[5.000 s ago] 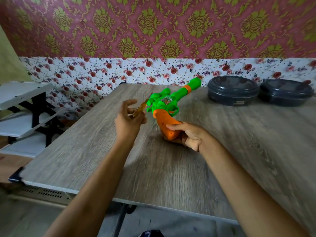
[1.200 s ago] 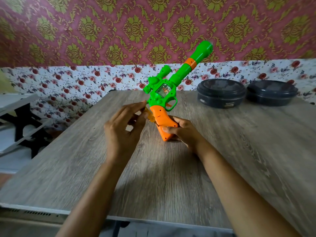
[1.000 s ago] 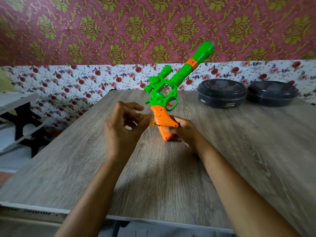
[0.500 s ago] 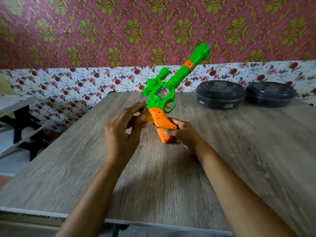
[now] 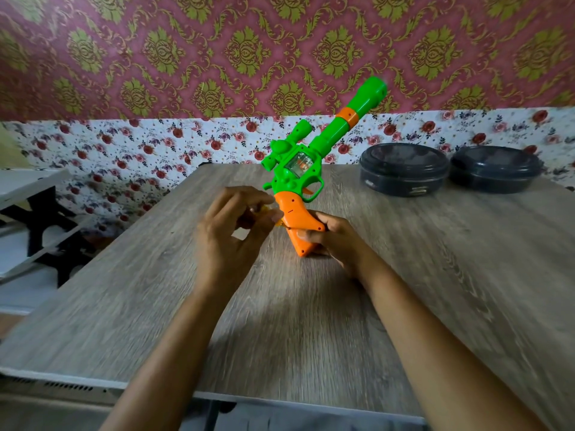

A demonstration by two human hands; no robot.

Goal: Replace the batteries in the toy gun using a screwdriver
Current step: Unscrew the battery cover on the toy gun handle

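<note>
1 toy gun [image 5: 298,178], R hand [image 5: 329,241] grip clamped on it | L hand [image 5: 230,231] grip pinching 1 screwdriver [image 5: 264,209] | 2 dark tins [image 5: 404,169]

1. Single head-worn view, looking forward and down over the table [image 5: 311,337] from the person's own position at its near edge.
2. Both forearms enter from the bottom of the frame; the left hand [image 5: 230,234] and right hand [image 5: 333,241] sit near mid-frame, close to the lens.
3. The wide angle also takes in the patterned wall [image 5: 217,57] behind the table's far edge.
</note>
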